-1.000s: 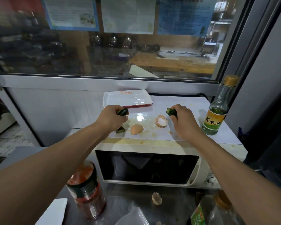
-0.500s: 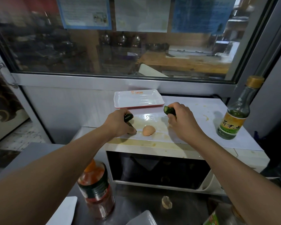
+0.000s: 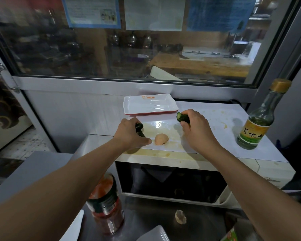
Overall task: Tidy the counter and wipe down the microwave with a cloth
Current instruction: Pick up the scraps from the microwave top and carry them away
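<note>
Much of what the left hand (image 3: 130, 132) holds is hidden: only a dark green cucumber piece (image 3: 139, 129) shows past its curled fingers, low at centre frame on the microwave (image 3: 170, 181) top. The right hand (image 3: 195, 126) is clamped round another cucumber chunk (image 3: 182, 117), whose pale cut end pokes out toward the upper left; whether that hand hides anything more cannot be told. Between the hands, just beside the left thumb, a brown eggshell half (image 3: 161, 139) lies dome-up on the white top, which is smeared with yellowish stains. Behind it, against the window sill, sits a white rectangular tray (image 3: 149, 103) with a red underside. At the right edge of the frame stands an upright glass bottle (image 3: 261, 117) with a gold cap and yellow label, well apart from the right hand. Below, on the steel counter (image 3: 146, 216), a chilli sauce jar (image 3: 105, 204) is partly covered by the left forearm, a second eggshell (image 3: 180, 217) lies before the microwave door, and white dishes and a green-labelled bottle are cut off by the bottom edge.
</note>
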The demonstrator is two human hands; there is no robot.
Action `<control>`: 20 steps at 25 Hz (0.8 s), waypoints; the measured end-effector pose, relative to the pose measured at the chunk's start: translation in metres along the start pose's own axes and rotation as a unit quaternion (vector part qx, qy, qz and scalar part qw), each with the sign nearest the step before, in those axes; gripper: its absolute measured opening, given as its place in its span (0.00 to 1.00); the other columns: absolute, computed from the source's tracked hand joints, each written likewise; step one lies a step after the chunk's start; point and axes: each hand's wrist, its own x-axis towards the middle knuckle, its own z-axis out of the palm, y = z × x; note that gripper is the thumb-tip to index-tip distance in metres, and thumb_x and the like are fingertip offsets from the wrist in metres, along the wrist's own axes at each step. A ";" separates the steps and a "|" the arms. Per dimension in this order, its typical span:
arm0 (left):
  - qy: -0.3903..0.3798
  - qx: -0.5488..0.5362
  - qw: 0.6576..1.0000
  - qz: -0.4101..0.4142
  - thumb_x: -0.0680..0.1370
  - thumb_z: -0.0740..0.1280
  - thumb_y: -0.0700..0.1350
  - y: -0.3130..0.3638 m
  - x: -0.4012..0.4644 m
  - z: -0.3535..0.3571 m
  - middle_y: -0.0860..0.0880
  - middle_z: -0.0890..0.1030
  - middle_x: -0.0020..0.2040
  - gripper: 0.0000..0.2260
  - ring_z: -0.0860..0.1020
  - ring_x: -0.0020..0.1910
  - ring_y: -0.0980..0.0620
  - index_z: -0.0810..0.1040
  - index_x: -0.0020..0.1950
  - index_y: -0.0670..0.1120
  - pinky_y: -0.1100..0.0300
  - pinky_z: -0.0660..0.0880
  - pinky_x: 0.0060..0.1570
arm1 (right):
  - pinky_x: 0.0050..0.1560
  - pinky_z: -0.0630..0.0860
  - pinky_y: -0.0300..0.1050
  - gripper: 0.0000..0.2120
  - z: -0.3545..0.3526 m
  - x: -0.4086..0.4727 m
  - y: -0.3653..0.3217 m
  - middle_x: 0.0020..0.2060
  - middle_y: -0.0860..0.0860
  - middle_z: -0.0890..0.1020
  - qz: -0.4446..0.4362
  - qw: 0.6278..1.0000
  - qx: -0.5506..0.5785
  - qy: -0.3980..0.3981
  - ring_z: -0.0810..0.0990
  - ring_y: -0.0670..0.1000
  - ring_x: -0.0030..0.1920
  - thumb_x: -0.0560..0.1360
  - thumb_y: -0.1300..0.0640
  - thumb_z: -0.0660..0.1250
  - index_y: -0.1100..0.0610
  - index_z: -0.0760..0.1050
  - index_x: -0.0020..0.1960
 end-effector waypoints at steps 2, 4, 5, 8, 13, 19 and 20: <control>0.006 0.013 1.000 0.013 0.64 0.78 0.52 -0.001 0.001 0.003 0.48 0.74 0.52 0.25 0.73 0.45 0.52 0.75 0.55 0.46 0.62 0.69 0.41 | 0.53 0.67 0.45 0.12 0.000 0.000 0.000 0.58 0.55 0.75 0.001 1.000 0.001 0.001 0.70 0.55 0.58 0.79 0.61 0.59 0.59 0.69 0.62; 0.010 0.016 1.000 0.025 0.65 0.77 0.50 -0.001 0.001 0.004 0.47 0.75 0.53 0.22 0.73 0.46 0.51 0.75 0.55 0.45 0.62 0.69 0.42 | 0.53 0.67 0.45 0.12 0.001 0.000 0.000 0.58 0.55 0.75 0.002 1.000 0.000 0.001 0.70 0.55 0.58 0.80 0.60 0.59 0.59 0.69 0.63; 0.009 0.015 0.999 0.029 0.66 0.77 0.49 -0.002 0.001 0.004 0.47 0.76 0.53 0.21 0.73 0.47 0.51 0.75 0.55 0.45 0.62 0.70 0.43 | 0.53 0.67 0.45 0.12 0.001 0.000 0.000 0.58 0.55 0.75 0.004 1.000 -0.001 0.000 0.70 0.55 0.58 0.80 0.60 0.59 0.59 0.69 0.63; -0.006 0.009 1.000 0.029 0.68 0.75 0.44 -0.004 0.000 0.002 0.48 0.77 0.54 0.20 0.74 0.49 0.51 0.74 0.58 0.45 0.62 0.71 0.46 | 0.54 0.67 0.47 0.12 0.002 -0.001 -0.002 0.58 0.56 0.75 0.007 1.000 -0.001 -0.006 0.70 0.56 0.58 0.80 0.60 0.59 0.59 0.69 0.63; -0.019 0.009 1.000 0.016 0.68 0.72 0.37 -0.006 0.000 0.000 0.48 0.75 0.55 0.24 0.72 0.50 0.50 0.71 0.62 0.44 0.61 0.69 0.46 | 0.56 0.68 0.48 0.12 0.003 -0.002 -0.005 0.58 0.56 0.74 0.001 1.000 -0.003 -0.011 0.70 0.56 0.58 0.80 0.60 0.59 0.59 0.69 0.63; 0.026 0.060 0.998 0.020 0.73 0.70 0.45 -0.005 -0.002 0.008 0.43 0.74 0.57 0.21 0.73 0.55 0.45 0.70 0.62 0.42 0.57 0.71 0.51 | 0.56 0.68 0.48 0.13 0.004 -0.002 -0.007 0.59 0.56 0.74 0.001 1.000 -0.009 -0.015 0.70 0.56 0.59 0.80 0.60 0.58 0.59 0.68 0.63; 0.028 0.067 0.997 0.020 0.74 0.69 0.45 -0.004 -0.002 0.007 0.42 0.74 0.57 0.19 0.73 0.55 0.44 0.70 0.62 0.41 0.56 0.71 0.51 | 0.56 0.68 0.48 0.13 0.005 -0.002 -0.007 0.58 0.56 0.74 0.002 1.000 -0.010 -0.016 0.70 0.56 0.59 0.80 0.60 0.58 0.59 0.68 0.63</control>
